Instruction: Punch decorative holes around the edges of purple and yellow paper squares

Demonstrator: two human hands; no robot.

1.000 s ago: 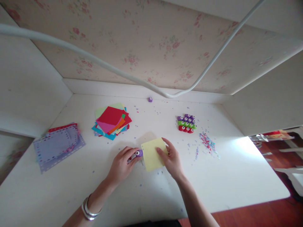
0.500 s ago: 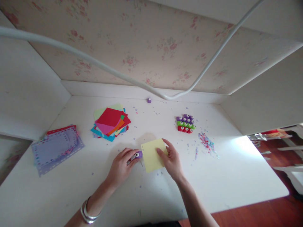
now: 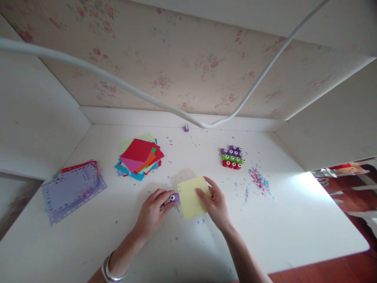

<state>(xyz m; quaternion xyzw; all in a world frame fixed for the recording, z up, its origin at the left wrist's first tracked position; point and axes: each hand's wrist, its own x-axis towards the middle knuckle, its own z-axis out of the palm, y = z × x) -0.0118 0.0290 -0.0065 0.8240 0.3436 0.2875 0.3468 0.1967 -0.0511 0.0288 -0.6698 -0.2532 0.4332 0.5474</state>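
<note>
Between the thumb and fingers of my left hand (image 3: 156, 210) is a small purple paper punch (image 3: 174, 197) with a white round top. Its front end meets the left edge of a yellow sheet of paper (image 3: 191, 200). A few small punched holes show near that sheet's upper left corner. My right hand (image 3: 216, 202) grips the sheet by its right side, thumb on top and fingers behind. Both hands are above the white table (image 3: 147, 255).
Coloured paper sheets (image 3: 138, 151) lie piled at the back left, and hole-bordered purple sheets (image 3: 67, 190) at far left. Purple, green and red punches (image 3: 232, 158) stand in rows at right, beside confetti (image 3: 259, 181). One purple punch (image 3: 186, 129) sits by the wall. A white cable (image 3: 132, 88) hangs in front.
The whole view has shifted slightly. The punch still meets the yellow sheet's left edge, and both hands keep their holds.
</note>
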